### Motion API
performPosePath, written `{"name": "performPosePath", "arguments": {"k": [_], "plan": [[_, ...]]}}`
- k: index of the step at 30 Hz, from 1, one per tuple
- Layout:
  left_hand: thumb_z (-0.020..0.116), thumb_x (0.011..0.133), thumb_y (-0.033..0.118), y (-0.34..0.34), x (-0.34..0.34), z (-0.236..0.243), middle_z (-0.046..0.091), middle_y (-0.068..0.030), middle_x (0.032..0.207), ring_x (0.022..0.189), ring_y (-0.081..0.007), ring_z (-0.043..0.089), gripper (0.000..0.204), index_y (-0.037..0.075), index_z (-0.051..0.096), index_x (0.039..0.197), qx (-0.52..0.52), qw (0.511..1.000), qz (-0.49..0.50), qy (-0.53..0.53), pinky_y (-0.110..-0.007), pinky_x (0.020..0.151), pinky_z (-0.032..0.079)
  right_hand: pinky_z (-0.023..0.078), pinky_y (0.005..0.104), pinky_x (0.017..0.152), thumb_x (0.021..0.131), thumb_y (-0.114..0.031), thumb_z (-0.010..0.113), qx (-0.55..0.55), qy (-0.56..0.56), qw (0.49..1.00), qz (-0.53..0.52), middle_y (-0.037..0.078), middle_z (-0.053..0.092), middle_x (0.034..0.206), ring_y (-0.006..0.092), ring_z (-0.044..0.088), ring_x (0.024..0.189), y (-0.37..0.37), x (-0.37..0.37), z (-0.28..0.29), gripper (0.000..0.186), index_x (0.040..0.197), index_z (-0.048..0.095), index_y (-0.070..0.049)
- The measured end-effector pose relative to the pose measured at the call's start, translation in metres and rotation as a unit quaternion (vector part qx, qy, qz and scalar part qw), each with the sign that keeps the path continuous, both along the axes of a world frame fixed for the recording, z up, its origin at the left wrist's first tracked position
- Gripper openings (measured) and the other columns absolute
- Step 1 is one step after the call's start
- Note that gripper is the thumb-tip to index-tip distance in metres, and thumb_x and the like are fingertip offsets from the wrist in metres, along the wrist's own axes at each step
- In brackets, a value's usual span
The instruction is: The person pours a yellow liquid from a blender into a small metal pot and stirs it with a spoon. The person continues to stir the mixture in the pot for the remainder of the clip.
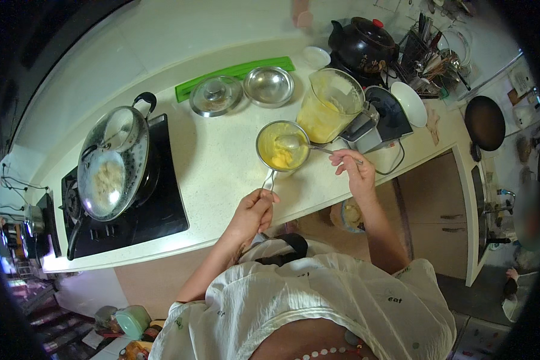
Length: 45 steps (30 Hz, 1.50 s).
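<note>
My left hand (253,211) is closed around the handle of a round metal strainer (259,150) above the counter's front part. Thick yellow pulp (282,158) lies inside it; too little detail shows to make out a mesh. In my right hand (355,170) is the handle of a metal spoon (290,141), whose bowl dips into the pulp. Just behind the strainer stands a clear blender jug (330,108), its walls coated with yellow. What supports the strainer from below is mostly hidden.
On the left, a lidded wok (114,162) sits on a black gas hob (168,204). A glass lid (216,96), a steel bowl (269,86) and a green strip (240,72) lie behind. To the right are a blender base (385,114), dark kettle (363,48) and white bowl (409,103).
</note>
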<state>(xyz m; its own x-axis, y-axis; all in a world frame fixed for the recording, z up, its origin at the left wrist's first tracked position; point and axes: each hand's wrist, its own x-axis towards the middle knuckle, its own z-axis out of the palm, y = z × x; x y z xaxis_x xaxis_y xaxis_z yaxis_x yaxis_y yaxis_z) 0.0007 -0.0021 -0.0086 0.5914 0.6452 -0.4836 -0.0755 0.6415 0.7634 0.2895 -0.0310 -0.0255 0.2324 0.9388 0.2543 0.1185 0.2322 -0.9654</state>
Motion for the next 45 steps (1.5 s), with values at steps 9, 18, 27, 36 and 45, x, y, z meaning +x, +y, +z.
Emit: {"name": "performPosePath", "arguments": {"k": [9,18,27,36,45], "plan": [[0.043,0.101,0.019,0.000,0.000,0.002,0.035,0.0028,0.056,0.045,-0.0066,0.028,0.020,0.002,0.052,0.098,-0.006,1.000,-0.002,-0.007,-0.023,0.041,0.026,0.052,0.0295,0.062,0.100,-0.022,0.050,-0.074,0.180,0.980,-0.038,0.014,0.069,0.083,0.0176,0.064,0.068,-0.009,-0.023,-0.001,0.028,0.101,0.063,0.004],[0.044,0.101,0.020,0.002,0.000,0.007,0.037,0.0024,0.056,0.045,-0.0067,0.030,0.021,0.002,0.053,0.100,-0.003,1.000,-0.013,0.014,-0.023,0.042,0.028,0.053,0.0332,0.062,0.097,-0.025,0.053,-0.107,0.334,0.933,-0.078,0.014,0.069,0.081,0.0208,0.065,0.067,-0.005,-0.043,-0.014,0.028,0.097,0.064,0.001],[0.045,0.101,0.041,0.003,-0.008,0.017,0.053,-0.0008,0.070,0.052,-0.0082,0.048,0.044,0.002,0.052,0.120,-0.004,0.997,-0.064,0.048,-0.021,0.047,0.034,0.053,0.0329,0.067,0.094,-0.027,0.058,-0.067,0.407,0.907,-0.088,0.013,0.070,0.085,0.0213,0.066,0.073,-0.009,-0.030,-0.033,0.028,0.101,0.064,0.000],[0.027,0.097,0.064,0.013,-0.031,0.001,0.056,-0.0034,0.083,0.060,-0.0102,0.052,0.072,0.002,0.051,0.126,0.004,0.997,-0.066,0.034,-0.023,0.055,0.042,0.053,0.0331,0.068,0.095,-0.027,0.057,-0.048,0.401,0.908,-0.112,0.013,0.069,0.085,0.0209,0.066,0.073,-0.016,-0.040,-0.031,0.029,0.102,0.064,0.000],[0.039,0.101,0.048,0.024,-0.043,-0.048,0.053,0.0000,0.066,0.052,-0.0097,0.048,0.048,0.004,0.060,0.107,0.057,0.986,0.035,0.153,-0.024,0.048,0.039,0.054,0.0336,0.066,0.096,-0.028,0.055,0.032,0.378,0.913,-0.154,0.015,0.069,0.084,0.0212,0.066,0.072,-0.057,-0.012,-0.005,0.031,0.101,0.064,0.001]]}}
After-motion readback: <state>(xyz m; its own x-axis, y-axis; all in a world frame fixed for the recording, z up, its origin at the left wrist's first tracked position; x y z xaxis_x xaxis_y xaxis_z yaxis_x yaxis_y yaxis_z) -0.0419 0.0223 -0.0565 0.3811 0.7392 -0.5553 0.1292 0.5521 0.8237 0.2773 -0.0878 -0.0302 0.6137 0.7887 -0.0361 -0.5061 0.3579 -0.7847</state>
